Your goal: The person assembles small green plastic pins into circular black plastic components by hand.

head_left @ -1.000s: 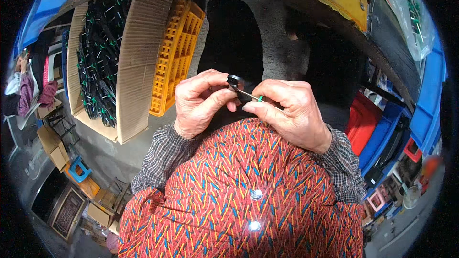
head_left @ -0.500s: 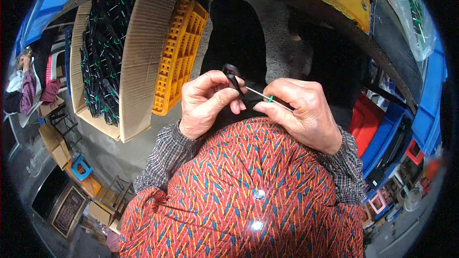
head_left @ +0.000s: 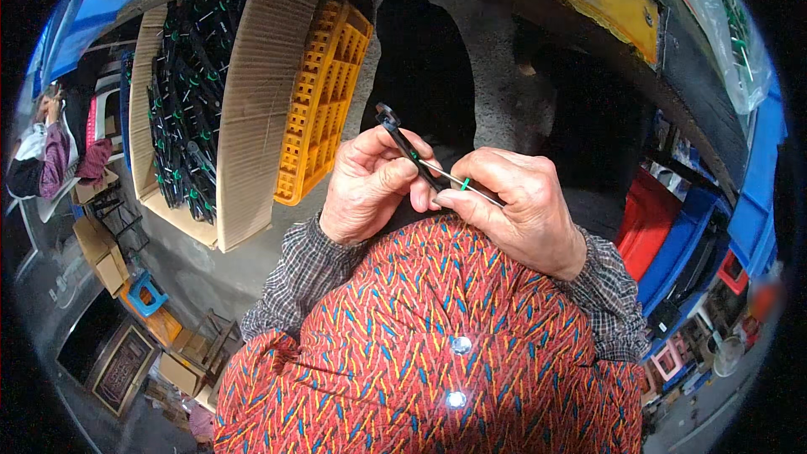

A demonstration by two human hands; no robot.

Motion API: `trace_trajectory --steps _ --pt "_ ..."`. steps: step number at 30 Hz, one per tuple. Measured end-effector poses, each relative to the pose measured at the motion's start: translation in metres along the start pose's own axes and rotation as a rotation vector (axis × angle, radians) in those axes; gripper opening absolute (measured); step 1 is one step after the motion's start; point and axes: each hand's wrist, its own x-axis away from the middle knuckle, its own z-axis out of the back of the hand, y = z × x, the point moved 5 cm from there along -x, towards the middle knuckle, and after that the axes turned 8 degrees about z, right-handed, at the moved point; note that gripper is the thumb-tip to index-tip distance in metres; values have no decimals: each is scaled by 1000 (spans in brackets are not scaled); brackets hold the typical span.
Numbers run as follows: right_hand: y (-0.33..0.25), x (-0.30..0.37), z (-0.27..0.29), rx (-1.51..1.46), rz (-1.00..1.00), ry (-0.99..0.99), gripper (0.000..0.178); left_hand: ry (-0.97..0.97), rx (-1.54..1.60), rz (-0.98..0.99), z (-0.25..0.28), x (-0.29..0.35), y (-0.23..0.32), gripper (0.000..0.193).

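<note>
Above my patterned lap, my left hand pinches a slim black plastic part between thumb and fingers, its rounded head pointing up and to the left. In my right hand is a thin metal rod with a small green collar on it, held between thumb and forefinger. The rod's far end meets the black part near my left fingertips; whether it sits inside it I cannot tell. To the left, a cardboard box holds many similar black parts with green bits and metal rods.
A yellow plastic crate stands beside the box. The dark edge of a worktop curves across the top, with a clear plastic bag of green-ended pieces at the right. Red and blue bins stand right; another person's arm shows far left.
The black part has tilted and now lies more in line with the rod. My right hand has moved slightly left, bringing the rod and its green collar closer to the part.
</note>
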Motion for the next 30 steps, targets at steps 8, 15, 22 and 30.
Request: trace_trajectory --steps 8,15,22,30 --pt "0 -1 1 -11 -15 12 17 -7 -31 2 0 -1 0 21" --pt "2 -1 0 -8 29 -7 17 40 -71 -14 -1 0 0 19" --pt "3 -4 1 -54 -103 -48 17 99 -290 -56 1 0 9 14" --pt "15 0 1 -221 -406 -157 17 84 -669 -182 -7 -2 30 13"
